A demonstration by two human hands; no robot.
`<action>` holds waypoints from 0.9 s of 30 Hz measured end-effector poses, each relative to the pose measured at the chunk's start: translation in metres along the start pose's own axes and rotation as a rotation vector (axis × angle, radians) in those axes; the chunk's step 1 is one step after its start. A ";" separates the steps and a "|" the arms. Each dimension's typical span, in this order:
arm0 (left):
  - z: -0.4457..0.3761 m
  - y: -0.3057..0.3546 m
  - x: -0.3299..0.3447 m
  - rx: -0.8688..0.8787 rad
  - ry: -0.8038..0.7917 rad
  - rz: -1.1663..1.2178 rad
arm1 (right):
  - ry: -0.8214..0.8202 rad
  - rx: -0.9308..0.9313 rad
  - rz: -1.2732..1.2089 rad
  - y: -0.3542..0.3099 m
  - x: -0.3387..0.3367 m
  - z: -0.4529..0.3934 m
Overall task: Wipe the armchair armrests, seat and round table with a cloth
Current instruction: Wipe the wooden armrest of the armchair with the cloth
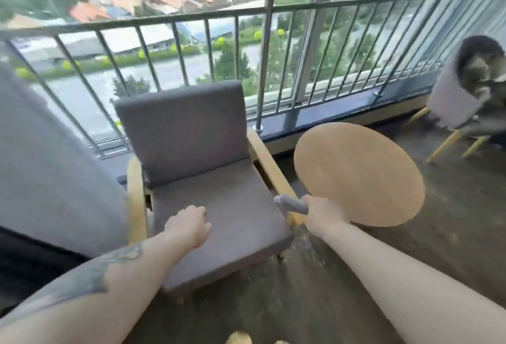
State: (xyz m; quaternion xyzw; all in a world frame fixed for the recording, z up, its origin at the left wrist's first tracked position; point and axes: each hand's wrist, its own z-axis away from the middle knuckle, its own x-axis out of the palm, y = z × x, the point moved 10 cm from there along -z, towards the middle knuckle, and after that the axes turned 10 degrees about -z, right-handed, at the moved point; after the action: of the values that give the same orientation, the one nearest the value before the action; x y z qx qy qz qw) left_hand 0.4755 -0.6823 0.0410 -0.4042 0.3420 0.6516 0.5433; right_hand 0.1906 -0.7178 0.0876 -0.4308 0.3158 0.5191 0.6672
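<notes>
On a high balcony, beside a metal railing (175, 50), the grey armchair (197, 152) stands with its wooden armrests running front to back, away from the person. At the front end of the far-side armrest (269, 167) the right hand (319, 210) is closed around a grey cloth (291, 204), which lies bunched on the wood there — the length of that armrest stretches ahead of the hand, toward the backrest. A wipe along it would, I judge, mean pushing forward on that line. On the seat cushion (219, 215) the left hand (189, 223) rests knuckles up, fingers curled under; it grips nothing that I can see. It is the hand nearer the other armrest (134, 195), though it carries no cloth. Just beyond the right hand sits the round tabletop (358, 171), bare and close enough to reach next.
</notes>
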 end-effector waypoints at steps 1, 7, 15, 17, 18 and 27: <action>0.008 -0.015 0.008 -0.057 -0.006 0.046 | -0.029 -0.034 0.025 -0.012 0.007 -0.006; 0.060 -0.072 0.031 -0.250 0.010 0.195 | -0.098 -0.239 0.183 -0.085 0.033 -0.021; 0.115 -0.177 0.061 -0.424 0.032 0.312 | -0.154 -0.426 0.267 -0.199 0.094 0.012; 0.115 -0.206 0.065 -0.422 0.039 0.328 | -0.155 -0.413 0.258 -0.225 0.110 0.014; 0.113 -0.221 0.065 -0.410 0.045 0.328 | -0.151 -0.399 0.250 -0.238 0.118 0.016; 0.063 -0.294 0.046 -0.092 0.021 0.187 | -0.119 -0.215 0.111 -0.331 0.194 0.044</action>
State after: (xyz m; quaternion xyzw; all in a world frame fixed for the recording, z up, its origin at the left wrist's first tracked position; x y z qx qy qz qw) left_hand 0.7516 -0.5553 0.0255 -0.4018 0.3535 0.7103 0.4572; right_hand 0.5593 -0.6257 0.0198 -0.4502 0.2417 0.6107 0.6050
